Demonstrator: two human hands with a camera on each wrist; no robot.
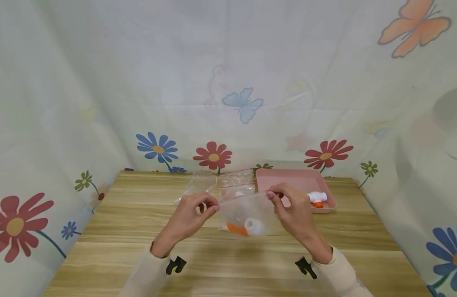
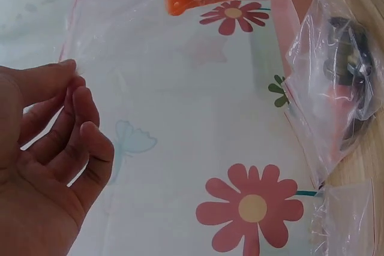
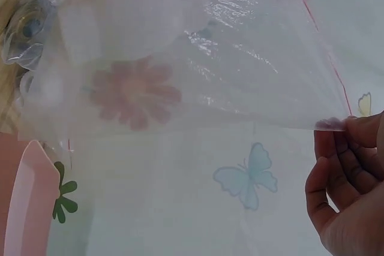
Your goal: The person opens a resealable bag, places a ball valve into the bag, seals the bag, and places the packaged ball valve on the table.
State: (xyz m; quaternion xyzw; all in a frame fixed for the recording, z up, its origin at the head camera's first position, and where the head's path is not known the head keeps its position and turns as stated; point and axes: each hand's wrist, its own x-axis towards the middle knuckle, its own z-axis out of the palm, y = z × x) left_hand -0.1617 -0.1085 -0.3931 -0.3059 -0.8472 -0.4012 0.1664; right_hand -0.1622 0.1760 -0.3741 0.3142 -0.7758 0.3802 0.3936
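A clear zip bag [image 1: 233, 210] hangs stretched between both hands above the table. My left hand [image 1: 191, 214] pinches its upper left corner between thumb and forefinger. At the opposite top corner, my right hand [image 1: 296, 210] pinches the edge the same way. Along this top edge runs a thin red line, seen in the wrist views. Low in the bag lie an orange piece [image 1: 237, 229] and a white round-mouthed piece [image 1: 253, 226]. The orange piece shows a dark patch and a blue end in the left wrist view. Whether the zip is sealed cannot be told.
A pink tray [image 1: 287, 175] stands at the back right, with a white and orange pipe fitting [image 1: 317, 197] in it. Left of it lie several clear bags, including a bag [image 1: 237, 177] near the curtain. One bag [image 2: 345, 82] holds dark parts.
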